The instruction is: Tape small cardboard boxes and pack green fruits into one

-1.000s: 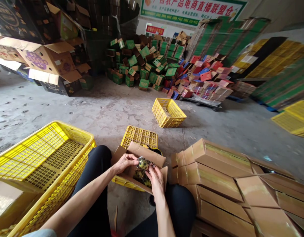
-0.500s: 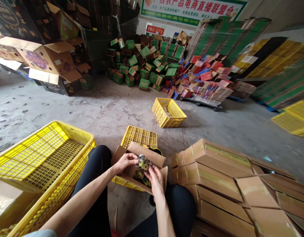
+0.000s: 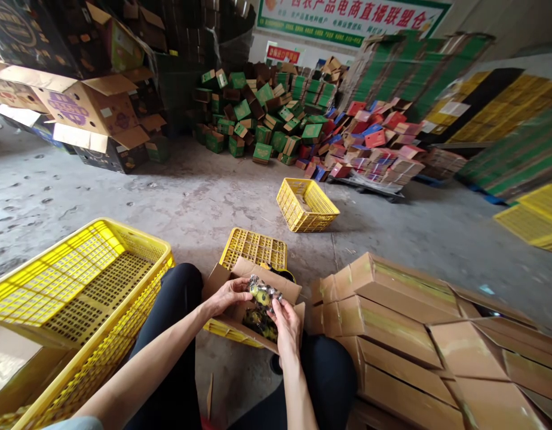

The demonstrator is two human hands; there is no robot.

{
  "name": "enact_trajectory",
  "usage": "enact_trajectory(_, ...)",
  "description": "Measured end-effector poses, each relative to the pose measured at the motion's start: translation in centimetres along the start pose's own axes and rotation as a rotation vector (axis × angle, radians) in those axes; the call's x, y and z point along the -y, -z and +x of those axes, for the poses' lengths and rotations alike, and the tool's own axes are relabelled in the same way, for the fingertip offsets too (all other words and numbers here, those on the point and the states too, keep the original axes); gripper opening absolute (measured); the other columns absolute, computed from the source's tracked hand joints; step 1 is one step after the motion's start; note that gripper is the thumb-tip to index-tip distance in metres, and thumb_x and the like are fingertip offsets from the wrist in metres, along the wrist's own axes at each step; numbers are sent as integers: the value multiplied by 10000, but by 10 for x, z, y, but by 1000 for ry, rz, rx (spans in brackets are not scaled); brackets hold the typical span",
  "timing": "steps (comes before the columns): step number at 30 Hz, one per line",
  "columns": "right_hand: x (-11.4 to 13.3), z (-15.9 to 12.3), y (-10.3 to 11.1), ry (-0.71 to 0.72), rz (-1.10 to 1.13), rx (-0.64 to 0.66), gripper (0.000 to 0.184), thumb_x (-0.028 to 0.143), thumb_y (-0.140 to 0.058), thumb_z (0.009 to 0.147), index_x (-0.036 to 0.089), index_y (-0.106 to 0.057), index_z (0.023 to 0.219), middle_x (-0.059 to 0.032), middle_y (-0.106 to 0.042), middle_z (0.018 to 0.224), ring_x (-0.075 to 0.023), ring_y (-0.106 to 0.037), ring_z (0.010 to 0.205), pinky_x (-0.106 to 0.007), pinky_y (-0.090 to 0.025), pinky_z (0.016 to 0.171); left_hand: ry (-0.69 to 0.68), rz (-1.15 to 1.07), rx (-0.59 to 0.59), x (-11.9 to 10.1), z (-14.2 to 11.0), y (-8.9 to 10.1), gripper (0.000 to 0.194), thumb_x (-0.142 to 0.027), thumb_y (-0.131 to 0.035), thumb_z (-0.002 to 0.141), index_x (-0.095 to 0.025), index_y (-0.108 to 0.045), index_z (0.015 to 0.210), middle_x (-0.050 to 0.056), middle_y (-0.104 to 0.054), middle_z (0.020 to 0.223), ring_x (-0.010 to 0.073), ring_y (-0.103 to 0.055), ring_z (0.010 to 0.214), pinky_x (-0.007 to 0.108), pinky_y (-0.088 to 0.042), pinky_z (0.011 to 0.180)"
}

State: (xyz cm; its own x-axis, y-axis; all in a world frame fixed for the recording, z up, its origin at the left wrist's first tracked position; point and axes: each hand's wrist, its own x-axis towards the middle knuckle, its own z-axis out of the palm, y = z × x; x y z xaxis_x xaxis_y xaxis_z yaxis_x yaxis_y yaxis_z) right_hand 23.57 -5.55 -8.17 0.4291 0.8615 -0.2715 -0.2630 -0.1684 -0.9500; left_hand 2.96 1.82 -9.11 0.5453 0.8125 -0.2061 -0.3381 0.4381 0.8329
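Between my two hands is a clear plastic bag (image 3: 263, 294) with dark dots, holding yellow-green fruit whose kind I cannot make out. My left hand (image 3: 229, 295) is closed on the bag's left end, thumb and fingers pinching it. The right end is gripped by my right hand (image 3: 285, 325). Both hands are above an open cardboard box (image 3: 276, 280) with its flaps up. Inside the box, below the held bag, lie more bagged fruit (image 3: 260, 322), partly hidden by my right hand. The box rests on an upturned yellow crate (image 3: 253, 242) between my knees.
A large yellow crate (image 3: 163, 254) stands at my left, with cardboard (image 3: 16, 364) beneath it. Stacked brown cartons (image 3: 401, 316) crowd my right. Farther out on the floor sits a smaller yellow crate (image 3: 307, 209). Heaped green boxes (image 3: 262, 152) and red boxes (image 3: 374, 138) lie behind.
The bag between my hands has turned and been raised slightly, so more of the yellow-green fruit shows. Both hands stay on it above the box.
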Motion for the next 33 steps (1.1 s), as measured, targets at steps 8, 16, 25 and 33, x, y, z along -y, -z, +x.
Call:
enact_trajectory(8, 5, -1, -2, 8, -24, 22, 535, 650, -911, 646, 201, -815, 919, -98, -836, 968, -309, -784, 928, -376, -681, 771, 17, -25, -9, 3, 2, 4, 570, -393, -1001, 684, -163, -756, 1145, 80, -758, 1022, 166, -684, 830, 251, -482, 735)
enact_trajectory(16, 8, -2, -2, 38, -53, 53, 519, 663, -902, 656, 212, -830, 904, -88, -842, 957, -314, -796, 888, -392, -679, 800, 26, -12, 1, -1, -1, 2, 559, -382, -992, 689, -177, -746, 1148, 83, -749, 1088, 177, -688, 879, 252, -486, 740)
enact_trajectory(25, 2, 2, 3, 77, -103, 30, 565, 662, -880, 686, 210, -837, 1021, -103, -841, 1030, -332, -792, 957, -408, -674, 824, 84, 62, -44, 1, 2, 4, 573, -460, -971, 711, -165, -777, 1162, 38, -720, 908, 106, -573, 684, 234, -394, 630)
enact_trajectory(33, 4, 0, 3, 114, -154, 78, 529, 658, -844, 734, 218, -833, 1027, -115, -835, 1091, -335, -795, 971, -429, -669, 861, -19, -67, 62, -9, -4, -6, 493, -364, -975, 732, -159, -773, 1133, 82, -745, 1084, 143, -667, 840, 248, -488, 771)
